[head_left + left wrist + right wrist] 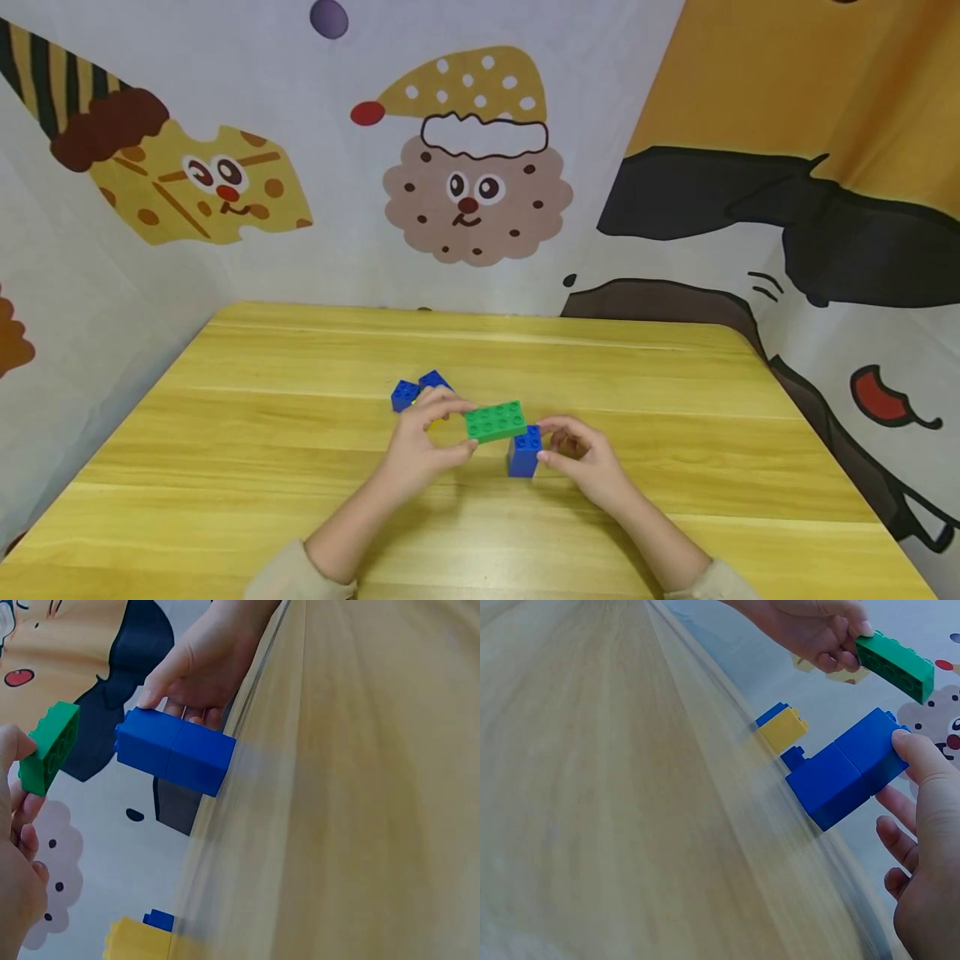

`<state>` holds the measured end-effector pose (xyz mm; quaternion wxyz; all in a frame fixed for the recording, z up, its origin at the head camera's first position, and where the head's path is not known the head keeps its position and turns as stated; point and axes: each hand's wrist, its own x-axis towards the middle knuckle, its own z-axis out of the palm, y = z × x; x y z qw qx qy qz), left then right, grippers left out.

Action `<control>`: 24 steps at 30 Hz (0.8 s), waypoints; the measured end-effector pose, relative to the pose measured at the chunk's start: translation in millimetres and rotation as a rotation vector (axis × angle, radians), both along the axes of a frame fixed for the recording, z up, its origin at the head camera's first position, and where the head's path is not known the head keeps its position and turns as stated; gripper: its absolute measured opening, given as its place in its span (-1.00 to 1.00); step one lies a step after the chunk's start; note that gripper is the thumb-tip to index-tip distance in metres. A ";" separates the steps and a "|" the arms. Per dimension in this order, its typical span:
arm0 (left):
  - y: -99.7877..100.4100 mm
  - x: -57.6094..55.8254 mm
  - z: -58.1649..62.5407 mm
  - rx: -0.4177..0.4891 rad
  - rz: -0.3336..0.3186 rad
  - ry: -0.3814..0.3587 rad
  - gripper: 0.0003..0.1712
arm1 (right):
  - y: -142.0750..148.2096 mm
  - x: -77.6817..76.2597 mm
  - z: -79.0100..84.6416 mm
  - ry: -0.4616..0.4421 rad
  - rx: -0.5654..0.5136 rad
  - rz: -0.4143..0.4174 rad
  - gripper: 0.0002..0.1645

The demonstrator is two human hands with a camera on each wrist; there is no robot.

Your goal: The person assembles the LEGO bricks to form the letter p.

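Observation:
My left hand (pixel 422 437) pinches a green building brick (pixel 496 422) by its left end, thumb in front and fingers behind. The brick is held level, studs up, and in the wrist views its hollow underside (pixel 900 673) shows. Two blue bricks stacked one on the other (pixel 523 457) stand upright on the table, just below the green brick's right end. In the wrist views a gap separates green from blue. With thumb and fingertips, my right hand (pixel 590 462) holds the upper blue brick (pixel 871 748) from the right.
Behind my left hand lie more bricks: a blue one (pixel 405 395), another blue one (pixel 434 380) and a yellow one (pixel 784 730), partly hidden in the head view. The wooden table (pixel 225 500) reaches back to a cloth wall printed with cartoon figures (pixel 480 208).

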<state>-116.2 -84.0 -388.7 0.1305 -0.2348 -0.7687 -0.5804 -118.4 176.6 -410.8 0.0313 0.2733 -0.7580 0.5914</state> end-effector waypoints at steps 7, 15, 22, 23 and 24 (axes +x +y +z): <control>13.0 0.9 11.5 -0.017 -0.018 -0.078 -0.56 | 5.8 -9.9 -20.8 0.003 -0.002 -0.013 -0.61; 23.0 -7.1 7.2 -0.028 -0.061 -0.083 -0.55 | 7.5 -11.9 -25.9 -0.001 -0.023 -0.015 -0.60; 32.0 -13.8 4.8 -0.052 -0.104 -0.064 -0.56 | 7.8 -12.6 -25.1 -0.015 -0.018 -0.014 -0.59; 33.5 -14.6 5.1 -0.056 -0.110 -0.062 -0.56 | 7.9 -12.8 -25.5 -0.016 -0.022 -0.011 -0.59; 35.0 -15.3 5.4 -0.059 -0.116 -0.063 -0.56 | 8.0 -13.1 -25.9 -0.017 -0.024 -0.009 -0.58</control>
